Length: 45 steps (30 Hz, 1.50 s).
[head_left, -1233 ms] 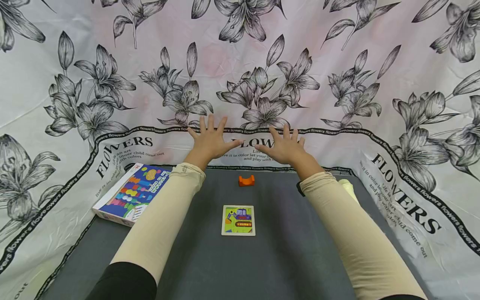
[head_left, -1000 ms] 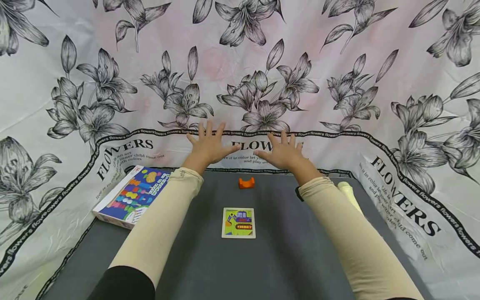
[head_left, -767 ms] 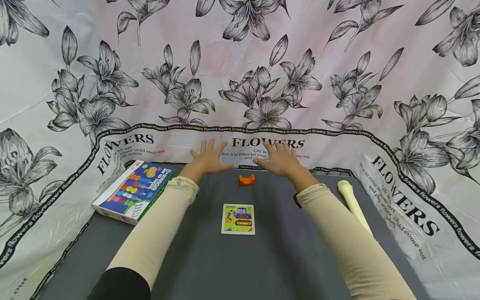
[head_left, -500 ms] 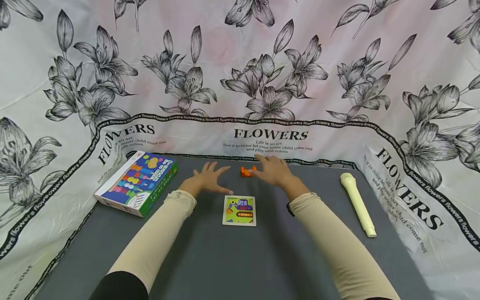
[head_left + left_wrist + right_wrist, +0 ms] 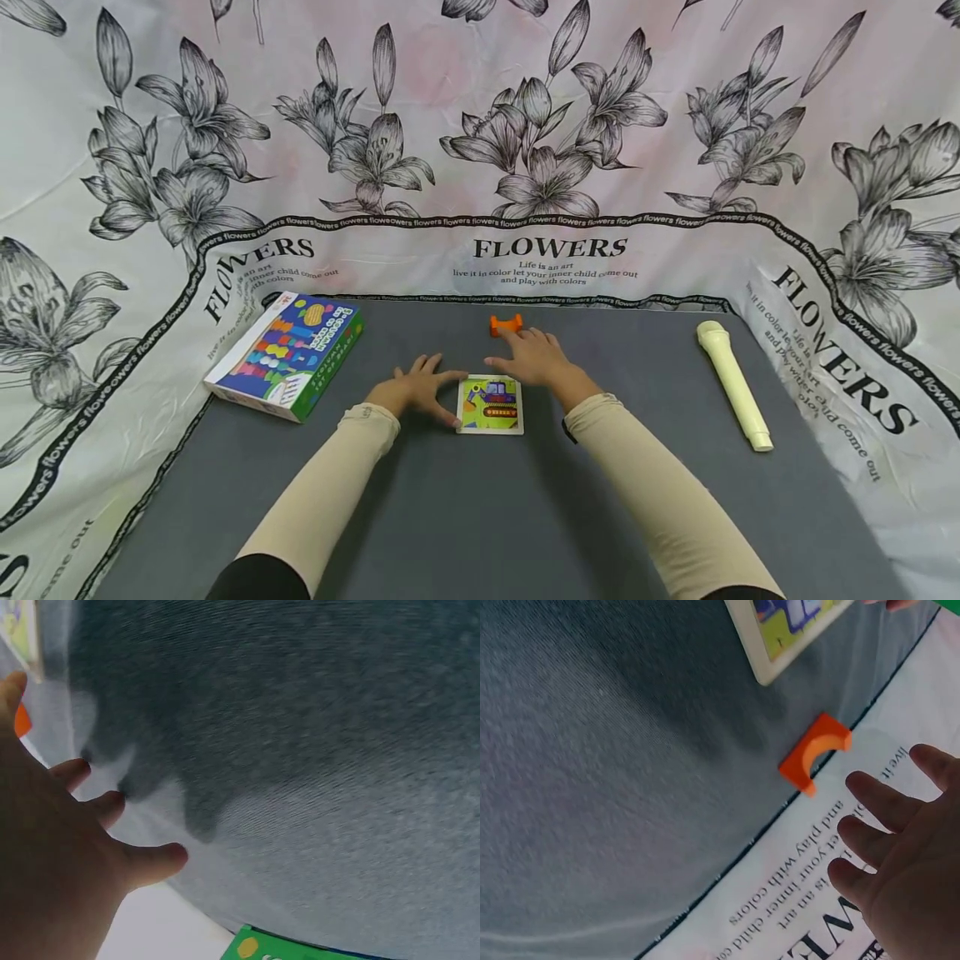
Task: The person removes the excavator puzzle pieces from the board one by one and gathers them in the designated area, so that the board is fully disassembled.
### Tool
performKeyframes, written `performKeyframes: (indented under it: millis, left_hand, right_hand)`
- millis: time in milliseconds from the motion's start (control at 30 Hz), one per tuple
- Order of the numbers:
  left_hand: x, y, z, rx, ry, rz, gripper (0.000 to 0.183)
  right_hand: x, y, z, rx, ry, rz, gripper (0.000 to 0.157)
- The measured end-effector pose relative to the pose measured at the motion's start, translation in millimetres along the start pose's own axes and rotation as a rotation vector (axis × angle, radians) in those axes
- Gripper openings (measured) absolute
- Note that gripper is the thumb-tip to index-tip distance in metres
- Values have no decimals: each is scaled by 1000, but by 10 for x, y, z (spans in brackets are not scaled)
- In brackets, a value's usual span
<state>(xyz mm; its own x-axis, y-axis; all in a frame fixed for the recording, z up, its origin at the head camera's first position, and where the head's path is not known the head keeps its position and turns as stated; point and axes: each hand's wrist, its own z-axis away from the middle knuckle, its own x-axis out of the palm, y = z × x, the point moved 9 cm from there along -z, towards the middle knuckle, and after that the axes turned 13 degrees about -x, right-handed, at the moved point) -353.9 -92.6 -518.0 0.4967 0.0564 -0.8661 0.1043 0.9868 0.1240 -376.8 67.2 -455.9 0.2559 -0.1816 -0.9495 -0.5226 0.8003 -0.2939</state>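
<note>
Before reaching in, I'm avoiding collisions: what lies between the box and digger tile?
The head view shows the left hand between the box and digger tile.

Green-sided box (image 5: 288,358) is lying left on the grey table (image 5: 465,517); pale yellow stick (image 5: 734,387), material hard to tell, is slanting right; flower-printed cloth (image 5: 465,183) is hanging behind.

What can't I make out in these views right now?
- Head: whether the left hand touches the picture tile; the hand hides the spot.
- Head: wording on the green side of the box, too small to read.
- Left wrist: most of the orange piece, behind the left hand.
- Right wrist: the rest of the tile, cut off by the top edge.
</note>
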Motion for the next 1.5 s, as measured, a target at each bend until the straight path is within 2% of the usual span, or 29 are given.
performKeyframes:
  millis: [300, 633, 900, 1233, 1500]
  left_hand:
    - [51, -38, -3, -20, 14, 15, 95]
    - [87, -32, 19, 10, 36, 34, 94]
    - [103, -73, -39, 20, 42, 40, 95]
    - [44, -84, -64, -1, 27, 45, 98]
    - [60, -90, -35, 1, 23, 47, 97]
  right_hand:
    - [262, -51, -72, -42, -23, 12, 63]
    - [488, -184, -155, -129, 61, 24, 40]
    - [532, -279, -217, -158, 106, 29, 32]
    - [549, -260, -302, -138, 83, 47, 32]
    - [599, -272, -347, -122, 68, 30, 30]
